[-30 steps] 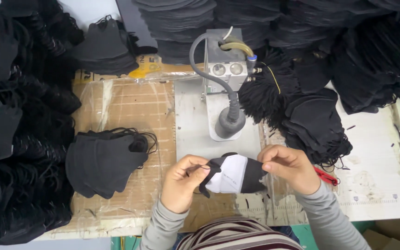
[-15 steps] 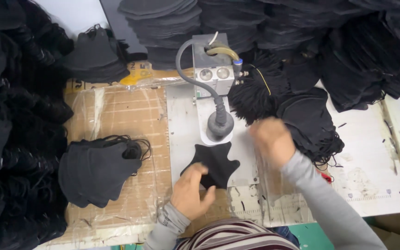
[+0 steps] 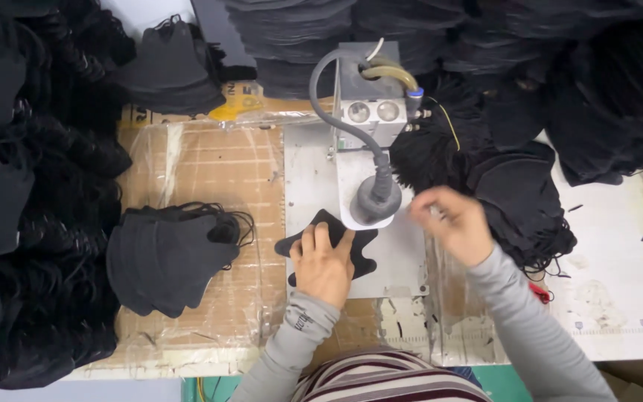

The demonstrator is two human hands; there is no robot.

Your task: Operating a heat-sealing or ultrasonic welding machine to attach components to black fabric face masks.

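A flat black mask piece [image 3: 362, 242] lies on the grey metal plate [image 3: 310, 171] under the round head of a small press machine [image 3: 373, 201]. My left hand [image 3: 323, 262] lies flat on the mask piece, fingers spread, pressing it against the plate. My right hand [image 3: 452, 222] hovers blurred just right of the machine head, fingers curled near a bunch of black ear loops [image 3: 429, 152]; whether it pinches one I cannot tell.
A stack of finished black masks [image 3: 169, 253] rests on the plastic-covered cardboard [image 3: 210, 164] at left. Heaps of black masks [image 3: 9, 193] line the left side and back. More mask pieces [image 3: 522, 201] lie at right on the white table [image 3: 619, 298].
The mask piece went from being held up in both hands to lying flat on the plate. My left hand now presses it; my right hand moved right toward the ear loops and back.
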